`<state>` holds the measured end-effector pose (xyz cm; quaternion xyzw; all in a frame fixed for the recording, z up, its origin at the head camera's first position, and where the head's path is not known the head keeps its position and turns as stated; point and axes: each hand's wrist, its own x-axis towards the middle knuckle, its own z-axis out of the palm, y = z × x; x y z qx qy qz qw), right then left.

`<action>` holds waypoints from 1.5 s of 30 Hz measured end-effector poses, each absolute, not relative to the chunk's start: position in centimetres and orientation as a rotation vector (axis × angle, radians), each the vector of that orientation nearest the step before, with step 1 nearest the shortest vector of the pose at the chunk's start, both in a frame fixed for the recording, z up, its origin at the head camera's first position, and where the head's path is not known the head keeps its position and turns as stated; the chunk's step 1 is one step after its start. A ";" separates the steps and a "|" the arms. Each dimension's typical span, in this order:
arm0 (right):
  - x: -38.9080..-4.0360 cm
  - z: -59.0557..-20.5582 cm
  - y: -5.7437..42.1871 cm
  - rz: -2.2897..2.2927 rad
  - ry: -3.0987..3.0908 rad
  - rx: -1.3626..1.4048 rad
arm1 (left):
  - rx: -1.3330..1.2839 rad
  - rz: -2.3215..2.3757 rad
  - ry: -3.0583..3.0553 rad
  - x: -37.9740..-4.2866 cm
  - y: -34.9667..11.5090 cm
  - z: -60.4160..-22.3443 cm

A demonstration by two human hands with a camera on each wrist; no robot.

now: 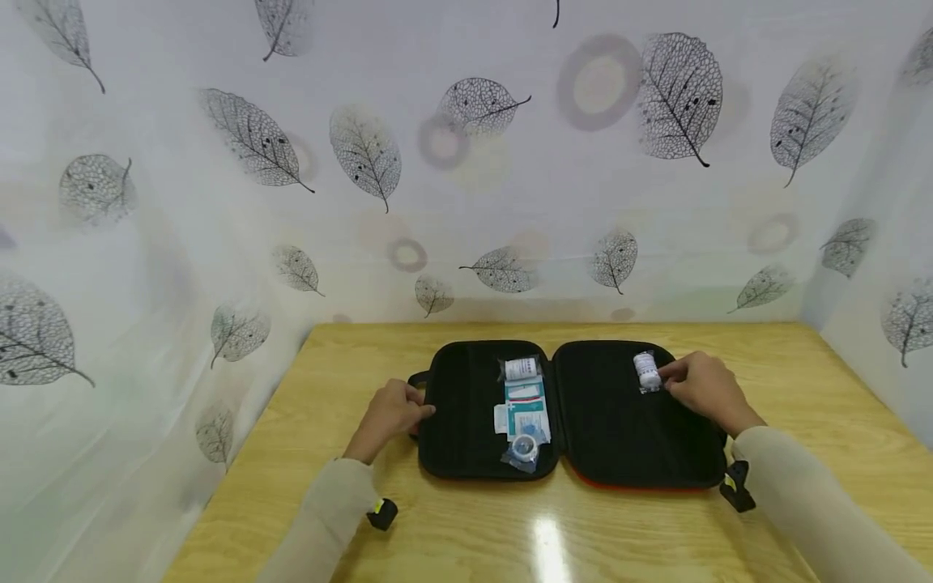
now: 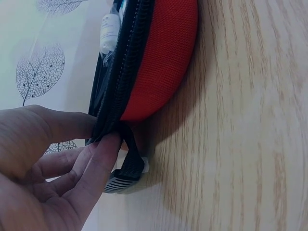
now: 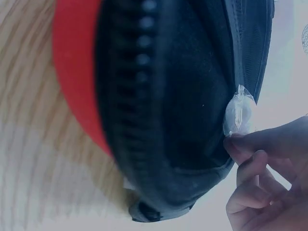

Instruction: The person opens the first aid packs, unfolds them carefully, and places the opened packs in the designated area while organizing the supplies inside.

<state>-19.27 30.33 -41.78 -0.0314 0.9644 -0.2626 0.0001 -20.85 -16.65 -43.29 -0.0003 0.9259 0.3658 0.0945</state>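
Note:
A black-lined case (image 1: 466,437) with a red outer shell lies unfolded on the table. My left hand (image 1: 394,414) pinches the zippered rim of its left half between thumb and fingers, beside the black strap (image 2: 131,166). Over the upper part of the right half, my right hand (image 1: 703,387) pinches the clear wrapper of a white bandage roll (image 1: 646,370) with thumb and forefinger. In the right wrist view the same roll (image 3: 240,115) shows its crinkled plastic at the fingertips. The other right fingers are curled in.
Along the inner side of the left half lie another wrapped white roll (image 1: 521,369), several teal-and-white packets (image 1: 526,405) and a tape roll in clear plastic (image 1: 524,448). The wooden table (image 1: 466,534) meets a leaf-patterned curtain (image 1: 466,194) at the back and sides.

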 end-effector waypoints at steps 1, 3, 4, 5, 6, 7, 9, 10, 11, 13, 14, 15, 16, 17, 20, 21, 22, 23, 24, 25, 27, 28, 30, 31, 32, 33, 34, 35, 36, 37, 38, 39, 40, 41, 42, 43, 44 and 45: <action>-19.2 -41.8 30.3 -0.823 3.036 -0.089 | 0.001 1.088 2.748 -20.8 -16.7 -43.3; -19.1 -41.9 30.4 -0.822 3.044 -0.071 | 0.001 1.092 2.751 -20.8 -16.7 -43.4; -19.1 -42.0 30.4 -0.824 3.044 -0.061 | -0.005 1.094 2.750 -20.8 -16.7 -43.4; -19.1 -42.0 30.4 -0.823 3.042 -0.057 | -0.006 1.093 2.750 -20.7 -16.8 -43.4; -19.2 -42.1 30.3 -0.819 3.040 -0.059 | -0.006 1.089 2.751 -20.7 -16.8 -43.4; -19.2 -42.1 30.3 -0.816 3.035 -0.061 | -0.001 1.078 2.755 -20.7 -16.8 -43.4; -19.3 -42.1 30.1 -0.817 3.021 -0.069 | 0.003 1.065 2.760 -20.7 -16.8 -43.5; -19.3 -42.1 30.0 -0.819 3.013 -0.074 | 0.005 1.062 2.760 -20.7 -16.7 -43.5; -19.3 -42.0 29.9 -0.822 3.006 -0.083 | 0.009 1.057 2.763 -20.7 -16.7 -43.5; -19.4 -41.9 29.6 -0.842 2.986 -0.102 | 0.016 1.049 2.770 -20.7 -16.7 -43.4; -19.4 -41.8 29.5 -0.855 2.978 -0.110 | 0.015 1.050 2.771 -20.7 -16.7 -43.4; -19.4 -41.8 29.4 -0.868 2.971 -0.121 | 0.015 1.051 2.772 -20.7 -16.6 -43.4; -19.4 -41.7 29.2 -0.879 2.964 -0.131 | 0.014 1.052 2.771 -20.7 -16.7 -43.4; -19.4 -41.7 29.1 -0.889 2.959 -0.142 | 0.013 1.054 2.772 -20.7 -16.7 -43.4; -19.5 -41.6 28.7 -0.907 2.944 -0.160 | 0.004 1.053 2.772 -20.6 -16.7 -43.3; -19.5 -41.7 28.6 -0.908 2.938 -0.160 | 0.003 1.050 2.773 -20.6 -16.7 -43.3; -19.5 -41.6 28.5 -0.907 2.932 -0.155 | 0.004 1.047 2.771 -20.6 -16.7 -43.3; -19.5 -41.6 28.5 -0.906 2.927 -0.151 | 0.001 1.044 2.770 -20.6 -16.7 -43.3; -19.5 -41.6 28.5 -0.904 2.920 -0.146 | 0.000 1.042 2.769 -20.7 -16.6 -43.3; -19.5 -41.6 28.4 -0.905 2.914 -0.141 | 0.001 1.040 2.768 -20.7 -16.6 -43.3; -19.5 -41.6 28.4 -0.907 2.896 -0.128 | 0.005 1.039 2.766 -20.7 -16.6 -43.4; -19.5 -41.6 28.4 -0.917 2.884 -0.123 | 0.007 1.042 2.764 -20.7 -16.6 -43.4; -19.5 -41.8 28.5 -0.949 2.856 -0.116 | 0.009 1.043 2.763 -20.7 -16.5 -43.4; -19.4 -41.8 28.5 -0.972 2.840 -0.113 | 0.013 1.044 2.764 -20.7 -16.5 -43.4; -19.4 -41.9 28.5 -0.994 2.826 -0.107 | 0.014 1.045 2.763 -20.7 -16.6 -43.5; -19.4 -42.0 28.4 -1.018 2.811 -0.103 | 0.015 1.046 2.762 -20.7 -16.6 -43.5; -19.4 -42.1 28.4 -1.039 2.798 -0.101 | 0.014 1.045 2.762 -20.7 -16.6 -43.5; -19.4 -42.2 28.5 -1.053 2.788 -0.103 | 0.013 1.045 2.762 -20.7 -16.6 -43.5; -19.4 -42.2 28.5 -1.071 2.774 -0.101 | 0.012 1.045 2.763 -20.7 -16.6 -43.5; -19.4 -42.3 28.5 -1.079 2.765 -0.097 | 0.010 1.045 2.762 -20.7 -16.6 -43.5; -19.4 -42.3 28.5 -1.085 2.757 -0.088 | 0.013 1.042 2.763 -20.7 -16.6 -43.5; -19.5 -42.4 28.5 -1.089 2.750 -0.090 | 0.014 1.042 2.761 -20.6 -16.6 -43.5; -19.5 -42.4 28.5 -1.093 2.747 -0.091 | 0.017 1.042 2.760 -20.6 -16.6 -43.4; -19.4 -42.4 28.5 -1.096 2.746 -0.094 | 0.017 1.043 2.758 -20.6 -16.6 -43.4; -19.4 -42.4 28.4 -1.096 2.747 -0.089 | 0.019 1.045 2.757 -20.6 -16.6 -43.4; -19.4 -42.5 28.3 -1.090 2.753 -0.092 | 0.021 1.046 2.755 -20.6 -16.6 -43.4; -19.4 -42.5 28.3 -1.090 2.760 -0.102 | 0.023 1.048 2.756 -20.6 -16.5 -43.3; -19.4 -42.6 28.2 -1.088 2.763 -0.112 | 0.018 1.051 2.755 -20.6 -16.5 -43.3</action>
